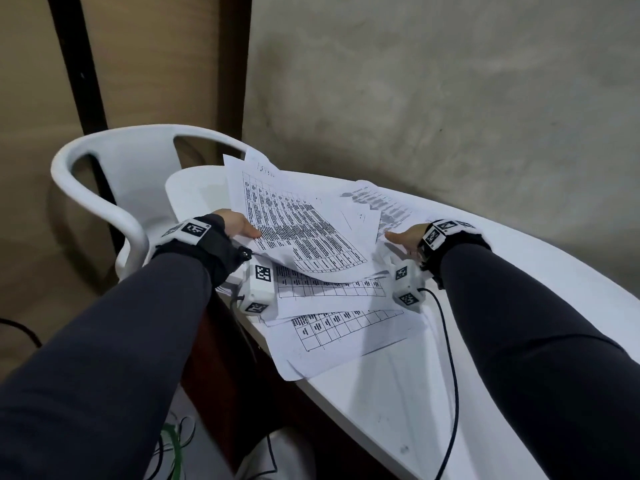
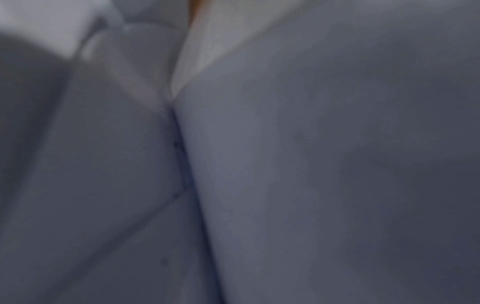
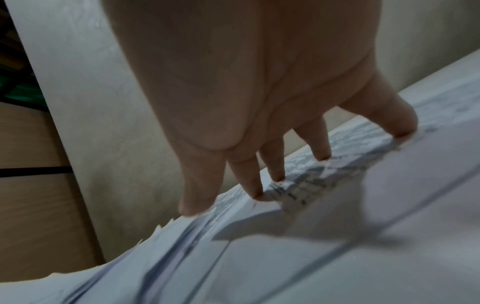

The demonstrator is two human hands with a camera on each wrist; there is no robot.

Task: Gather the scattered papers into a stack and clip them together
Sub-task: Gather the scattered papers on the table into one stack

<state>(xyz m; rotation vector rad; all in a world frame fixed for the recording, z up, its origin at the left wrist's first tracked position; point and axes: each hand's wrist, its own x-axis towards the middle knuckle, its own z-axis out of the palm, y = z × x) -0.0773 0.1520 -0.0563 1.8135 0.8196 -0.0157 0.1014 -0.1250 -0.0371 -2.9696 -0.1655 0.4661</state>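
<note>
1. Table (image 1: 467, 358): white, beside a white chair (image 1: 104, 174). No clip can be made out on it.
2. Papers (image 1: 311, 244): printed sheets lie overlapped and askew on the table, between both hands. Gathering step is in hand; edges are not yet squared.
3. Left hand (image 1: 239, 225): thumb rests on the top sheet's left edge; whether the fingers curl beneath cannot be told.
4. Right hand (image 3: 259, 102): released, straight fingertips (image 3: 255, 192) pressing the sheets' right edges.
5. Next move, in my judgement: push inward, square the edges, then find a clip.
</note>
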